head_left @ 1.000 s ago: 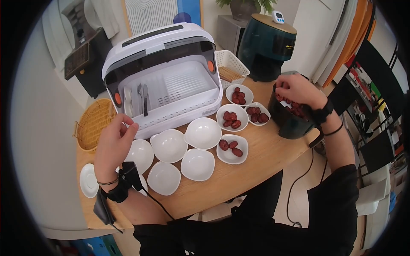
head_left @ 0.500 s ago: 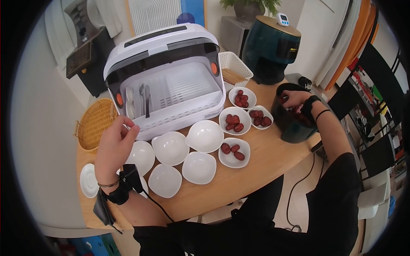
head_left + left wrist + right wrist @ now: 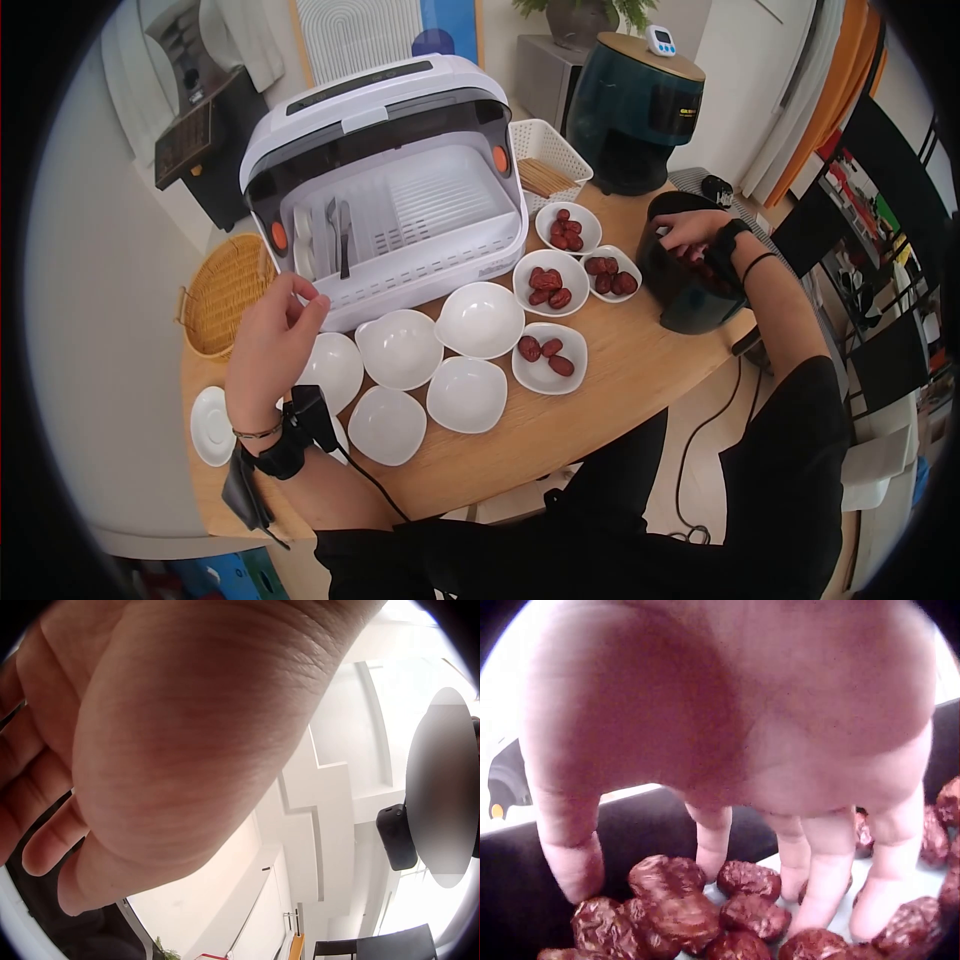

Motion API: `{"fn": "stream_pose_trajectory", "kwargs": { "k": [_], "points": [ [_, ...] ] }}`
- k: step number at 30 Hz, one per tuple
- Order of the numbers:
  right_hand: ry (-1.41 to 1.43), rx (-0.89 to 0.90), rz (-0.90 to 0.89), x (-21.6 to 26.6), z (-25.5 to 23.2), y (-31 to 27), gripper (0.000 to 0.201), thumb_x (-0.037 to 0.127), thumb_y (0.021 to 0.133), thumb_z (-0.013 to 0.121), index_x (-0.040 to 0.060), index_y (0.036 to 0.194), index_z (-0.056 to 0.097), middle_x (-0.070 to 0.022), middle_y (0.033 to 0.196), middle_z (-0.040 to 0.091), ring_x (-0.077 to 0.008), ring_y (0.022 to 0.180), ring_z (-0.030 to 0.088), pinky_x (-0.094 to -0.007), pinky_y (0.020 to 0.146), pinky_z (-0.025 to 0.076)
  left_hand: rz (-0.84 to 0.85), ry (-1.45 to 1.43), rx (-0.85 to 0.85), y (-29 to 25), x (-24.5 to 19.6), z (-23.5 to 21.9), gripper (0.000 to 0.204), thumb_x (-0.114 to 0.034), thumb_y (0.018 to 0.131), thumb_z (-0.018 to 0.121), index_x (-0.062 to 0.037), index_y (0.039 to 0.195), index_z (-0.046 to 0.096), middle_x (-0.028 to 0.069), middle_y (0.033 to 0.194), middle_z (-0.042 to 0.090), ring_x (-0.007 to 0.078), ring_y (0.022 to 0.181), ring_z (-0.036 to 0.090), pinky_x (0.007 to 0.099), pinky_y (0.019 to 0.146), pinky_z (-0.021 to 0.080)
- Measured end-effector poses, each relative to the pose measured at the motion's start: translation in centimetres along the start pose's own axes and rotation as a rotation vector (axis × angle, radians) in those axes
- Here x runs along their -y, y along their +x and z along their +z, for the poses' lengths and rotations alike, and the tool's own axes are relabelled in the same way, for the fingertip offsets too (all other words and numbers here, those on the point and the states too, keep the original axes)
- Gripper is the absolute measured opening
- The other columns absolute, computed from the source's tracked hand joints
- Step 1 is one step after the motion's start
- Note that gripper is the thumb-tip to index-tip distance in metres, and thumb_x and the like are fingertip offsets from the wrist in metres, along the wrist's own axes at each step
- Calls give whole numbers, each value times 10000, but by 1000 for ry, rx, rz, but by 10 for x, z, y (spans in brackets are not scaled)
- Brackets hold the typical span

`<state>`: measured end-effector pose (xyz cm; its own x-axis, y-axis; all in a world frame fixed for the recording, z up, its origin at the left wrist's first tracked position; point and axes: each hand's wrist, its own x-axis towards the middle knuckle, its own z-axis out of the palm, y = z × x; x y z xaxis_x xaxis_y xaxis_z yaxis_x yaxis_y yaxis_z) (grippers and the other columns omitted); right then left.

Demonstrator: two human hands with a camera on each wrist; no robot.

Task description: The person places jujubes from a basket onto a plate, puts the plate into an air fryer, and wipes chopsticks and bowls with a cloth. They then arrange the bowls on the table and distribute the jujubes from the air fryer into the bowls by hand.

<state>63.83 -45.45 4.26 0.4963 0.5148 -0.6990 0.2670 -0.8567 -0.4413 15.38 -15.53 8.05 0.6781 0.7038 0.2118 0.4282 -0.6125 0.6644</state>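
My right hand (image 3: 695,232) reaches down into a dark green bucket-like basket (image 3: 697,315) at the table's right end. In the right wrist view its thumb and fingers point downward, spread apart, with fingertips among wrinkled red dates (image 3: 679,919). A pale surface shows under the dates. Several small white bowls beside the basket hold dates, among them a near bowl (image 3: 549,382) and a middle bowl (image 3: 552,306). Over on the left, my left hand (image 3: 272,335) hovers by a white bowl (image 3: 335,372), fingers loosely bent and holding nothing.
A white dish box (image 3: 430,275) with its lid raised holds cutlery. Plain white bowls (image 3: 467,395) stand before it. Around it are a wicker basket (image 3: 215,300), a saucer (image 3: 212,427), a white basket of chopsticks (image 3: 550,150) and a green air fryer (image 3: 630,110).
My right hand has gone deeper into the basket, and its fingers have shifted among the dates. The left hand stays almost in place. The view has swung slightly.
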Motion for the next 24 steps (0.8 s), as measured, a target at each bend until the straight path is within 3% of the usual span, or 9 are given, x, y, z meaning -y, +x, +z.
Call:
{"fn": "stream_pose_trajectory", "kwargs": {
  "k": [3,6,9,11,12,14,17,20,24],
  "points": [
    [-112,16,3,-3,2,15,618,179,803,574,128,1401,428,-75,747,583,-184,533,585,-304,480,512,-6,2,0,0,0,1,176,-175,894,650,-12,920,587,56,591,531,155,528,468,326,518,372],
    [-226,-97,57,12,12,10,643,73,822,461,87,1457,360,-61,699,574,-161,492,556,-272,427,484,-11,-3,3,0,1,0,175,-173,892,652,-13,919,588,55,590,530,154,527,466,326,518,371],
    [-257,-103,73,22,18,2,699,10,791,411,29,1482,311,-123,720,608,-214,527,622,-325,425,510,-3,-5,3,0,3,0,176,-175,891,654,-14,920,589,55,591,530,157,528,467,326,518,372],
    [-256,-147,114,25,23,-3,562,0,786,379,-25,1340,466,-223,691,602,-337,553,635,-443,476,531,3,-4,-3,0,3,-1,178,-177,891,655,-15,921,589,55,591,531,160,528,468,326,518,372],
    [-259,-148,112,21,20,5,562,0,786,379,-25,1340,466,-223,691,602,-337,553,635,-443,476,531,1,-1,-5,-1,1,-1,179,-179,891,656,-16,922,589,57,592,534,162,529,470,327,519,374],
    [-311,-108,211,8,13,30,386,4,799,401,-124,1131,549,-253,688,588,-380,557,631,-489,477,522,-4,3,-10,-1,1,-3,181,-181,891,657,-16,922,590,58,593,536,165,530,473,327,520,375],
    [-322,-76,224,-2,7,44,279,35,832,420,-160,973,561,-269,695,585,-397,567,630,-506,486,517,-12,-25,-2,-2,3,-3,184,-183,891,656,-15,925,590,62,595,541,166,535,479,328,523,379],
    [-443,-93,191,1,7,43,323,40,836,402,-125,1056,572,-247,703,595,-375,580,637,-480,484,522,-8,-15,-2,-2,4,-4,185,-185,894,652,-15,929,589,65,597,546,166,540,485,328,527,382],
    [-356,-203,76,18,17,8,365,39,828,396,-69,1122,583,-223,708,606,-348,573,644,-449,481,529,1,-9,-5,-1,3,-5,185,-182,895,650,-12,931,586,70,599,548,167,540,486,331,528,383]
  ]
}}
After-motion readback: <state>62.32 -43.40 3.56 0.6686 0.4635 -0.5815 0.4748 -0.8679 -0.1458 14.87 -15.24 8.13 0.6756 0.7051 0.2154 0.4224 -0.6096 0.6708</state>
